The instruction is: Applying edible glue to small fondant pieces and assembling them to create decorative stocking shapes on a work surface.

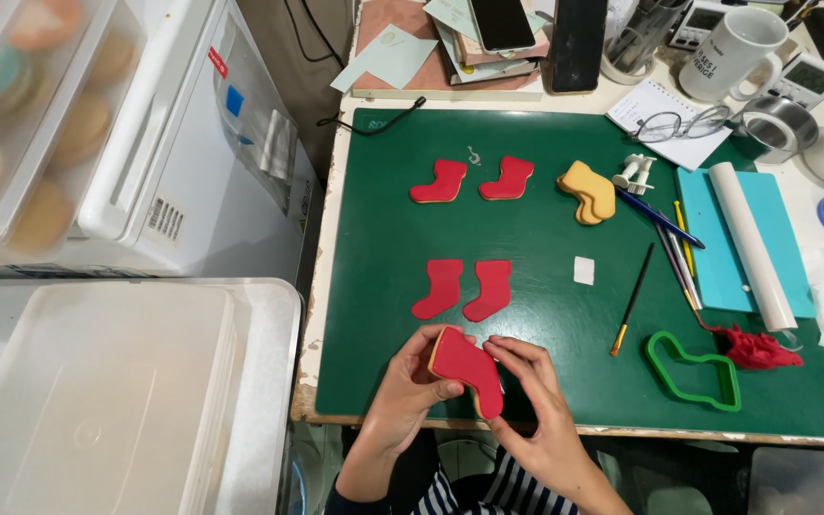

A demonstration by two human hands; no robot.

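Note:
Both my hands hold one stocking-shaped cookie [466,369] topped with red icing, just above the near edge of the green cutting mat [545,315]. My left hand [410,393] grips its upper left end. My right hand [531,396] pinches its lower right side. Two flat red stocking cut-outs [463,289] lie on the mat just beyond my hands. Two red-topped stocking cookies [474,179] rest farther back. A small stack of plain yellow stocking cookies [587,190] sits to their right.
A green stocking cutter [694,372] and red scraps [758,349] lie at the right. Brushes and pens [665,250], a white rolling pin [751,244] on a blue sheet, glasses, a notepad and a mug stand beyond. White plastic boxes [107,381] fill the left.

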